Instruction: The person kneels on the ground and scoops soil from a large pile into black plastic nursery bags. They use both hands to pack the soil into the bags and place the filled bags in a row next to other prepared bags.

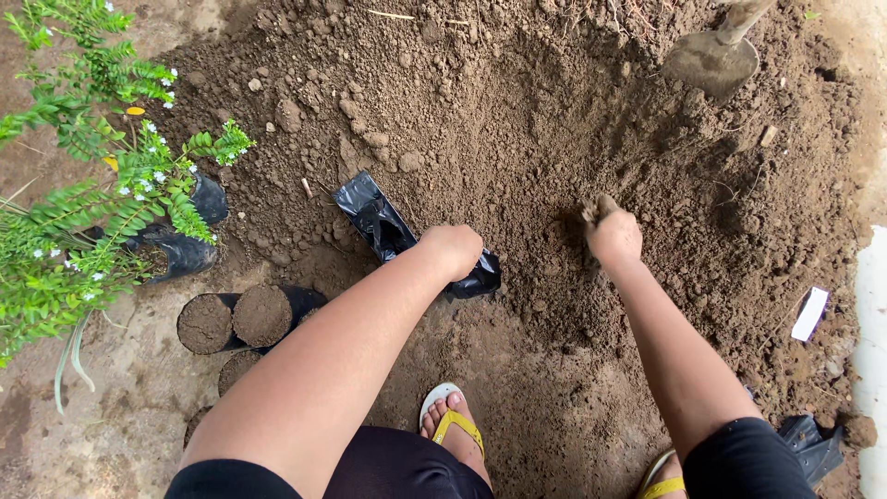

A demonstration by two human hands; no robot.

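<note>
Head view: my left hand (pixel 453 249) gripped the black plastic bag (pixel 388 231) lying on the soil pile (pixel 517 120), fingers curled around its near end; my right hand (pixel 610 231), just right, dug in, fingers buried.

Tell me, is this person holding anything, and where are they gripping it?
The left hand grips a crumpled black plastic nursery bag at its near end, lying on the soil. The right hand is closed around loose brown soil.
</note>
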